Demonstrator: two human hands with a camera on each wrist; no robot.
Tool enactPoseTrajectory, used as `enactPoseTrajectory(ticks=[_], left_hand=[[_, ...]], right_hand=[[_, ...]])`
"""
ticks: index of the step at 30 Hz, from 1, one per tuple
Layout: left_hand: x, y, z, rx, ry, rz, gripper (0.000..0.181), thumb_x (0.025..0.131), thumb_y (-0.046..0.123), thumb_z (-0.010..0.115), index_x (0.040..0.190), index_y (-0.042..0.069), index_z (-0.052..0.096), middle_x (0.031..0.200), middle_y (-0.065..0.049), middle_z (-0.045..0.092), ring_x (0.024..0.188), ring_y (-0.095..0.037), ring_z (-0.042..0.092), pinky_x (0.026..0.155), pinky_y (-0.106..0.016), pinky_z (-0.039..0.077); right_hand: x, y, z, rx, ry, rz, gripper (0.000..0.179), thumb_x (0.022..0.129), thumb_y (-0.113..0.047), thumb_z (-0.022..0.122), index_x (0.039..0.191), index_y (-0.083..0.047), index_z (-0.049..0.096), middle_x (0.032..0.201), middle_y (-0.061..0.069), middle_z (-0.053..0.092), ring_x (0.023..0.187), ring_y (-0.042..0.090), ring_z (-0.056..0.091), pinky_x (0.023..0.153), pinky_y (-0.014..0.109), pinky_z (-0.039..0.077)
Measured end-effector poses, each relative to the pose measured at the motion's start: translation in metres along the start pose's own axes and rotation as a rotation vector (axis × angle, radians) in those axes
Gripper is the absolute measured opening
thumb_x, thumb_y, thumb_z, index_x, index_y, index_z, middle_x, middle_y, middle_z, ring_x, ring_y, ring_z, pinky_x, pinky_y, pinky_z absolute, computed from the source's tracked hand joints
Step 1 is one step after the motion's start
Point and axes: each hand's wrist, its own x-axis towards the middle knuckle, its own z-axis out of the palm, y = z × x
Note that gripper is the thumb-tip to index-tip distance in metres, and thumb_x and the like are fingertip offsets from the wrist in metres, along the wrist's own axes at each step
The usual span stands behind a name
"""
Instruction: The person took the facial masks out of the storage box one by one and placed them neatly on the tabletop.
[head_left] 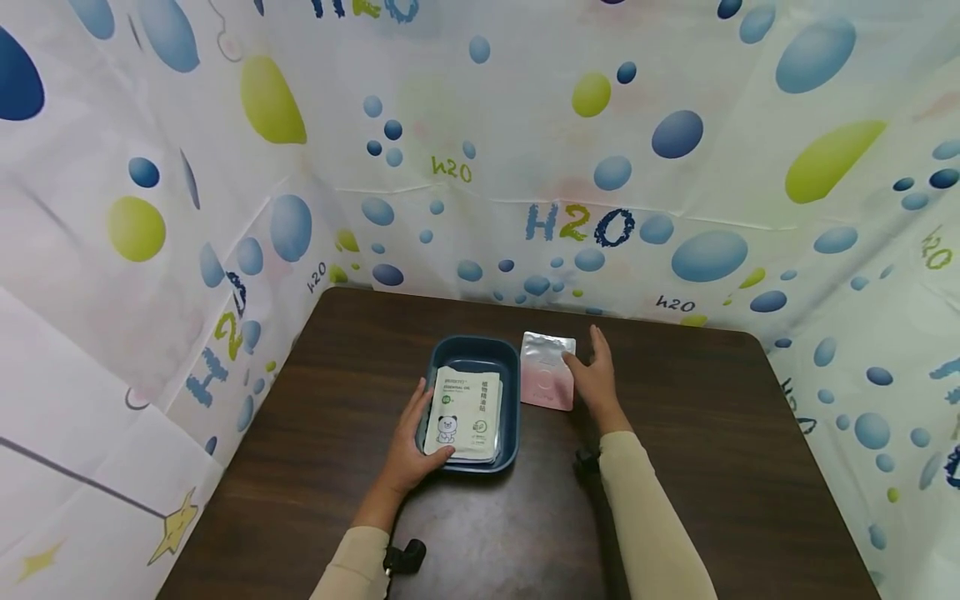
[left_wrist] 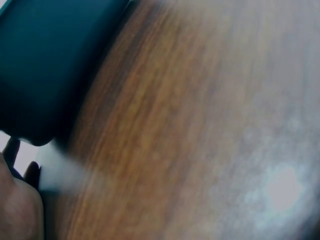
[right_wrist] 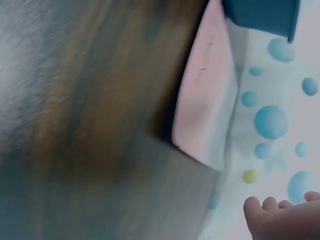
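Observation:
In the head view a dark blue tray (head_left: 513,408) stands on the table. White packets (head_left: 467,408) with a bear drawing lie in it, overlapping its left rim in this view. My left hand (head_left: 408,450) is at the tray's left side, fingers stretched along it and thumb over the packets' near corner. A pink and silver sachet (head_left: 546,375) lies just right of the tray. My right hand (head_left: 597,383) is beside that sachet, fingers straight and spread, thumb tip right at its edge. In the right wrist view the right hand (right_wrist: 282,220) shows apart from the sachet (right_wrist: 205,95).
The dark wooden table (head_left: 697,450) spreads around the tray, with a glossy reflection near its front. A white curtain (head_left: 525,125) with blue and green dots hangs behind the table and along both sides. Black straps with small devices (head_left: 408,557) sit at the wrists.

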Motion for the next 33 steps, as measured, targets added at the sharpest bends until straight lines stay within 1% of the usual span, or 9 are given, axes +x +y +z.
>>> enactPoseTrajectory(ticks=[3, 11, 13, 16, 17, 19, 23, 27, 33], left_hand=[[0.0, 0.0, 0.0, 0.006, 0.001, 0.0, 0.103, 0.069, 0.031, 0.088, 0.155, 0.002, 0.039, 0.171, -0.011, 0.022, 0.154, -0.038, 0.024, 0.112, -0.075, 0.024], [0.001, 0.001, 0.0, 0.003, 0.005, -0.034, 0.102, 0.068, 0.025, 0.088, 0.155, 0.003, 0.04, 0.172, -0.008, 0.022, 0.154, -0.04, 0.024, 0.115, -0.073, 0.023], [0.0, 0.001, 0.0, 0.001, 0.005, -0.039, 0.102, 0.067, 0.024, 0.088, 0.155, 0.003, 0.04, 0.172, -0.009, 0.021, 0.153, -0.042, 0.024, 0.115, -0.072, 0.023], [0.0, 0.001, 0.001, -0.001, 0.006, -0.039, 0.103, 0.066, 0.021, 0.089, 0.155, 0.003, 0.04, 0.172, -0.01, 0.021, 0.153, -0.043, 0.024, 0.114, -0.073, 0.023], [0.001, 0.007, 0.001, -0.008, 0.007, -0.044, 0.103, 0.065, 0.018, 0.089, 0.154, 0.001, 0.04, 0.171, -0.013, 0.021, 0.153, -0.045, 0.024, 0.114, -0.074, 0.023], [0.001, 0.02, -0.001, -0.019, 0.01, -0.047, 0.101, 0.065, 0.014, 0.088, 0.153, -0.004, 0.04, 0.17, -0.019, 0.022, 0.152, -0.048, 0.024, 0.113, -0.075, 0.022], [0.002, 0.047, -0.004, -0.036, 0.013, -0.063, 0.097, 0.065, 0.007, 0.085, 0.15, -0.01, 0.041, 0.166, -0.029, 0.023, 0.15, -0.054, 0.024, 0.113, -0.077, 0.02], [0.002, 0.042, -0.003, -0.027, 0.014, -0.073, 0.097, 0.066, 0.006, 0.084, 0.151, -0.008, 0.04, 0.166, -0.029, 0.022, 0.151, -0.054, 0.023, 0.113, -0.077, 0.02], [0.0, 0.012, 0.003, -0.01, 0.019, -0.075, 0.102, 0.064, 0.007, 0.086, 0.154, -0.005, 0.037, 0.17, -0.02, 0.019, 0.154, -0.048, 0.021, 0.114, -0.077, 0.018]], right_hand=[[-0.002, -0.009, 0.0, 0.038, -0.007, -0.021, 0.082, 0.098, -0.025, 0.066, 0.164, -0.014, 0.02, 0.173, 0.008, 0.014, 0.16, 0.03, 0.015, 0.127, 0.051, 0.02], [-0.004, -0.034, 0.001, 0.084, -0.038, -0.041, 0.081, 0.099, -0.024, 0.066, 0.165, -0.019, 0.018, 0.173, 0.006, 0.012, 0.16, 0.027, 0.015, 0.128, 0.048, 0.019], [-0.006, -0.042, 0.001, 0.1, -0.046, -0.046, 0.081, 0.1, -0.02, 0.065, 0.165, -0.016, 0.018, 0.173, 0.007, 0.013, 0.16, 0.028, 0.015, 0.128, 0.048, 0.019], [-0.018, -0.064, 0.0, 0.118, -0.061, -0.065, 0.08, 0.1, -0.015, 0.064, 0.164, -0.008, 0.016, 0.172, 0.014, 0.013, 0.159, 0.032, 0.016, 0.128, 0.049, 0.018], [-0.022, -0.072, 0.0, 0.115, -0.068, -0.063, 0.079, 0.1, -0.013, 0.063, 0.164, -0.007, 0.016, 0.172, 0.015, 0.013, 0.159, 0.032, 0.016, 0.128, 0.049, 0.018], [-0.025, -0.076, 0.003, 0.113, -0.075, -0.082, 0.08, 0.1, -0.015, 0.063, 0.164, -0.005, 0.015, 0.172, 0.015, 0.012, 0.159, 0.033, 0.016, 0.128, 0.048, 0.018], [-0.02, -0.067, 0.014, 0.108, -0.066, -0.146, 0.08, 0.1, -0.017, 0.065, 0.164, -0.007, 0.017, 0.172, 0.013, 0.014, 0.159, 0.031, 0.019, 0.128, 0.047, 0.02], [-0.021, -0.068, 0.024, 0.094, -0.056, -0.18, 0.079, 0.098, -0.015, 0.065, 0.163, -0.008, 0.02, 0.171, 0.012, 0.018, 0.157, 0.031, 0.022, 0.127, 0.048, 0.021], [-0.028, -0.074, 0.034, 0.08, -0.059, -0.157, 0.078, 0.098, -0.016, 0.064, 0.164, -0.016, 0.022, 0.171, 0.006, 0.021, 0.156, 0.028, 0.025, 0.127, 0.047, 0.023]])
